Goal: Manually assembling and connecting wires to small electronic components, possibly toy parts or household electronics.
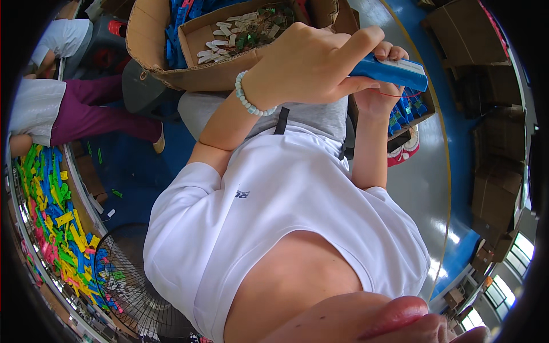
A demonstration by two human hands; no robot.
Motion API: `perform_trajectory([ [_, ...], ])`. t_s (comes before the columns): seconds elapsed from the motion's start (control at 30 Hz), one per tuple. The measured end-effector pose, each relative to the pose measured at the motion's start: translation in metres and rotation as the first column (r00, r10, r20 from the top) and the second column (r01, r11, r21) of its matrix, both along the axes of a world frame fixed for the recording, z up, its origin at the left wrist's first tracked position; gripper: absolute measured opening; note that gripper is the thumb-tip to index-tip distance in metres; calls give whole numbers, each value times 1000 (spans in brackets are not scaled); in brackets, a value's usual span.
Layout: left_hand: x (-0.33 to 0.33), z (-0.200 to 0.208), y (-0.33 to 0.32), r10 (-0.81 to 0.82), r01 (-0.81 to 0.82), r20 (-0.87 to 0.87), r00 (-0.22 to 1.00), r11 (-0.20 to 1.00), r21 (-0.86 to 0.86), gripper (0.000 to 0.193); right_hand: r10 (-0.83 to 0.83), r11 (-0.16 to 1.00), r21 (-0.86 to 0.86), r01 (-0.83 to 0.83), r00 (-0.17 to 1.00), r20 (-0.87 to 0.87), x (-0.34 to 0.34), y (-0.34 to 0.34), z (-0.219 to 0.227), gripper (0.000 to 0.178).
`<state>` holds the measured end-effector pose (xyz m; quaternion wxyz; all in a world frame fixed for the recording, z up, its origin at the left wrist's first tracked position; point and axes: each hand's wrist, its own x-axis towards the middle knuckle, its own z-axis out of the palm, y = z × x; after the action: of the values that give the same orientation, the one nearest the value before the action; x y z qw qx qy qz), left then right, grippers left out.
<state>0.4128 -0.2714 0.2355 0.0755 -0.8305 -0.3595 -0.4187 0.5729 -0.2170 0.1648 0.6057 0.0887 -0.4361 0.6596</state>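
Note:
A blue plastic casing [394, 73] with a pale strip along its upper side is held in front of me, above my lap. My right hand [389, 86] is closed around it, fingertips over its top edge. My left hand [311, 66], with a beaded bracelet at the wrist, is closed at the casing's left end, thumb below and index finger bent above. Its other fingers are hidden. A thin red wire [403, 95] hangs under the casing. Beyond my left hand, a small cardboard tray [189, 40] holds white parts [214, 50] and wired green pieces [251, 38].
The tray stands inside a larger cardboard box [143, 34] with blue parts. Another box of blue casings [407, 111] lies past my right forearm. At left are a grey stool [140, 86], a seated person in purple trousers [97, 108], a heap of coloured parts [57, 211] and a fan [131, 280].

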Motion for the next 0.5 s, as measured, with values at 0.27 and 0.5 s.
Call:
perform_trajectory([
  [0.27, 5, -16, 21, -9, 32, 104, 995, 974, -223, 68, -5, 988, -156, -7, 997, -76, 1, 13, -17, 33],
  [0.5, 30, -76, 62, 38, 117, 271, 962, 839, -531, 57, -122, 921, -364, 139, 990, 69, 31, 21, -66, 32],
])
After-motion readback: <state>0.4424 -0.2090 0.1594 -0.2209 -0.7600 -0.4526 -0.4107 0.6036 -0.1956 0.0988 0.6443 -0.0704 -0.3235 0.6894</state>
